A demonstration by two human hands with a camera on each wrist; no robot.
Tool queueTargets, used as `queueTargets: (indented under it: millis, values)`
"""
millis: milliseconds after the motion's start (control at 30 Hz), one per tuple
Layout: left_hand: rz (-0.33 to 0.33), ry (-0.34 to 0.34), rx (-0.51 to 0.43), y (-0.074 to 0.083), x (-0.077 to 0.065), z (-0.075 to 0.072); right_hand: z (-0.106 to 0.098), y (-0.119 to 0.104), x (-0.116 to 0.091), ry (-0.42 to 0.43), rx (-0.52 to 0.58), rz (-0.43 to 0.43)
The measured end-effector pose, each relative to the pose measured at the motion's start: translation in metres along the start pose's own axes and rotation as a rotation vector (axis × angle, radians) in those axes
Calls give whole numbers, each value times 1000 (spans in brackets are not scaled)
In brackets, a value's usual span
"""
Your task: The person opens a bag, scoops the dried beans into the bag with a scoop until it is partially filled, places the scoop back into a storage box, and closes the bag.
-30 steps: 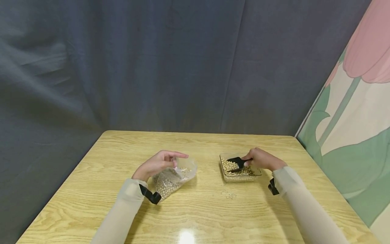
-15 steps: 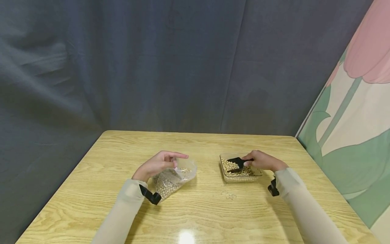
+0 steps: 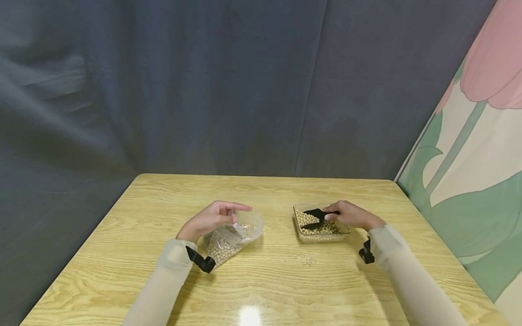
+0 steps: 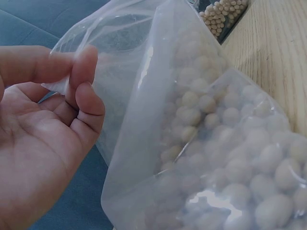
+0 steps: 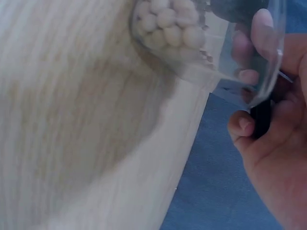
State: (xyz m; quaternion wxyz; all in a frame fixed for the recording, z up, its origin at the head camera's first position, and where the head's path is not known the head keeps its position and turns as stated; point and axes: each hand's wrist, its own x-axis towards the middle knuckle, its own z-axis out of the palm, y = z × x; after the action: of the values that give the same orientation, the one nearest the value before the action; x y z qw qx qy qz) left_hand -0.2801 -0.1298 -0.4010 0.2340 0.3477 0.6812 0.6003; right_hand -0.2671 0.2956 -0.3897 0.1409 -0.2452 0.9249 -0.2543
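My left hand (image 3: 208,220) pinches the edge of a clear plastic bag (image 4: 139,158) at its mouth. Pale round beads (image 4: 192,110), like soybeans, fill the lower part of the bag, which leans on the table with its mouth spread toward the right. To the right stands a clear rectangular container (image 3: 322,238) with more of the same beads (image 5: 170,28) in it. My right hand (image 3: 351,214) grips the handle of a black scoop (image 3: 316,213), whose blade lies among the beads inside the container. In the right wrist view the container's wall covers part of the fingers.
Both things stand on a wood-grain table (image 3: 244,290). Faint small marks (image 3: 306,260) show on the tabletop in front of the container. A dark curtain (image 3: 228,90) hangs behind the far edge, and a flower-patterned cloth (image 3: 481,181) hangs at the right.
The black scoop has shifted slightly and turned in the container, its blade edge moving a little to the left. My left hand and the bag stay in place.
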Motion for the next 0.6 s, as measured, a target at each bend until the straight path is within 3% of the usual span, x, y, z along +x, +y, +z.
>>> queueTargets:
  millis: [233, 600]
  values:
    - [-8, 5, -10, 2, 0, 1, 5, 5, -3, 67, -27, -65]
    - [-3, 2, -27, 4, 1, 4, 6, 14, -6, 106, 27, -45]
